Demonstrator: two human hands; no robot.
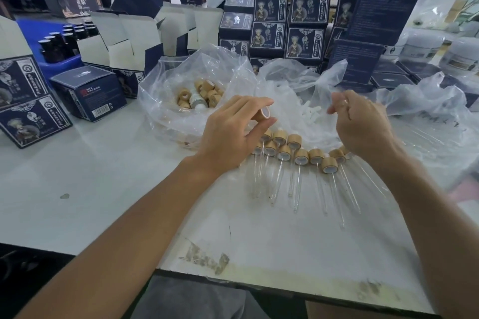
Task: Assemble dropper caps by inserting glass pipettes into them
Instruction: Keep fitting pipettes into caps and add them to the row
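Left hand [230, 132] pinching wooden cap [263, 113], right hand [363, 122] fingers curled, contents unclear

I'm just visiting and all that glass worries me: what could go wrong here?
The finished droppers lie loose right under both wrists, so an arm could perhaps knock or crack a thin pipette. The left hand only pinches its cap, which might slip. The right hand is blurred; I cannot tell what it holds.

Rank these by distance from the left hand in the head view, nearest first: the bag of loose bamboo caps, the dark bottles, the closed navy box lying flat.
From the left hand:
1. Bag of loose bamboo caps, just beyond it.
2. Closed navy box, farther left.
3. Dark bottles, far back left.
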